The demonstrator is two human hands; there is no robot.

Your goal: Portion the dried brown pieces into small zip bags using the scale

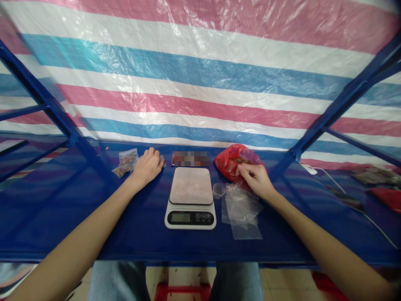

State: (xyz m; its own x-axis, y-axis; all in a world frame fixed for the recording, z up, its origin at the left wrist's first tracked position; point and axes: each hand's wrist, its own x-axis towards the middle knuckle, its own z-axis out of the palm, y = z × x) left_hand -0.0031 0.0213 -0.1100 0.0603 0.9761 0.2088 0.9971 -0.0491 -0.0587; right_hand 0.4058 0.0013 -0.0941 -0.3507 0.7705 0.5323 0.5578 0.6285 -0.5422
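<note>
At the left, my left hand [148,165] lies palm down with its fingers forward and slightly bent. Beside and partly under it are small clear zip bags [128,159] of brown pieces. A bit of clear plastic shows past its thumb side. My right hand [254,177] is at the mouth of a red plastic bag [225,163] that holds brown bits. Its thumb and finger are pinched together at the bag's front rim; what they grip is hidden. Between my hands stands a white kitchen scale [191,188], its display at about zero and its plate bare.
Flat clear bags [242,213] lie stacked below the red bag. A small clear round cup [218,191] stands by the scale, and a blurred-out flat item [191,159] lies behind it. Blue metal posts [338,100] flank the blue table [134,234]; a white cable [332,179] runs at right.
</note>
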